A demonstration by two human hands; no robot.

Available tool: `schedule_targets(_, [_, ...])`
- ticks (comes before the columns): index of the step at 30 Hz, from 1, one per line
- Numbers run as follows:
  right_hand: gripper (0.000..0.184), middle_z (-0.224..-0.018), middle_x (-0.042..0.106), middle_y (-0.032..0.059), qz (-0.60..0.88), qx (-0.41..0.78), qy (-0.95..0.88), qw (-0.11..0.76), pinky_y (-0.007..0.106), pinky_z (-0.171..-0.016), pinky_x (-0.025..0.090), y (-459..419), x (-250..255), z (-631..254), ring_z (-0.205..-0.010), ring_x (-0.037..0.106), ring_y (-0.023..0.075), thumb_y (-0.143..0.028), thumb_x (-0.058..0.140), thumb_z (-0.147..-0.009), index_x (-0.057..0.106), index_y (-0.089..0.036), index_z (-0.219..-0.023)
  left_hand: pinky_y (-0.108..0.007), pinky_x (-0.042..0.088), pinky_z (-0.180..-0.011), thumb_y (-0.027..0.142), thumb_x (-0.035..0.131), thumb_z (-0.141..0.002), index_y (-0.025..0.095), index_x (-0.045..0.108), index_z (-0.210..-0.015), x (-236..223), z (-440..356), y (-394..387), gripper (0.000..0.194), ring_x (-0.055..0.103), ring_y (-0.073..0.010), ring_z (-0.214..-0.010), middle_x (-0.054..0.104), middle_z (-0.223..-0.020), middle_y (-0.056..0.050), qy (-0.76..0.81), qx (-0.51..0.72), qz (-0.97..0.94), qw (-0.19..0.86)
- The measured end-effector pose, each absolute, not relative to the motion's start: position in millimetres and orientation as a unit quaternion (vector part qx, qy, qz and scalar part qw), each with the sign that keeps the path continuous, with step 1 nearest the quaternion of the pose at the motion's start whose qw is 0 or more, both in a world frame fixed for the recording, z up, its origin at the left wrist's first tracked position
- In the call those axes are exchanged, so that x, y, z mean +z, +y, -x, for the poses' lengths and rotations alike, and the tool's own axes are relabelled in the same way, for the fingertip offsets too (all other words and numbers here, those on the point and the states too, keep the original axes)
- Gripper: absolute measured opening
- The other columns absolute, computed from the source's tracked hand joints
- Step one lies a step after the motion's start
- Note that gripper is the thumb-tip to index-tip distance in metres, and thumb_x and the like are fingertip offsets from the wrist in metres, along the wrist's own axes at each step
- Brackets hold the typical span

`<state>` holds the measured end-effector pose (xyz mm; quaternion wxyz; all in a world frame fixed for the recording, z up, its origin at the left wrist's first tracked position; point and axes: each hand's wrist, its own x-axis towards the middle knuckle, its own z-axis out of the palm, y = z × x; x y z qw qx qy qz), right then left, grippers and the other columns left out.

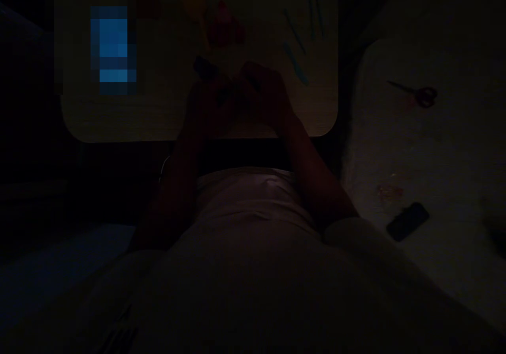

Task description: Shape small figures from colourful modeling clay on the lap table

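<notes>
The picture is very dark. My left hand is closed over the near part of the table, with a small dark lumpy object sticking out beyond its fingers. My right hand is close beside it, fingers curled in toward the left hand; what they hold, if anything, is hidden. Just past the hands lie red and pink lumps and a yellow piece with a narrow handle-like part. To their right are several thin blue sticks and a wider, flat blue tool.
The light wooden table has rounded corners. A blurred-out bright blue rectangle is at its left. On a pale surface at right lie scissors, a small crumpled reddish thing and a dark phone-like slab.
</notes>
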<state>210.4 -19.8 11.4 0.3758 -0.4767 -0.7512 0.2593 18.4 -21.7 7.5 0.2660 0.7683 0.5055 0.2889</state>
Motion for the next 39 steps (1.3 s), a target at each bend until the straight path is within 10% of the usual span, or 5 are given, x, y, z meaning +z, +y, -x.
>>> schedule_targets(39, [0.061,-0.083,0.062,0.0035,0.486,0.297,-0.727,0.384,0.041,-0.079,0.039,-20.5,17.4,-208.5,-0.08,0.052,0.0248,-0.089,0.033,-0.097,0.041,-0.032,-0.078,-0.044,0.043,-0.082,0.065,0.061,-0.095,0.026,0.066,-0.096,5.8,-18.9,-20.0,0.039,0.056,-0.0232,-0.09,0.069,-0.09,0.0,0.498,0.288,-0.77,0.275])
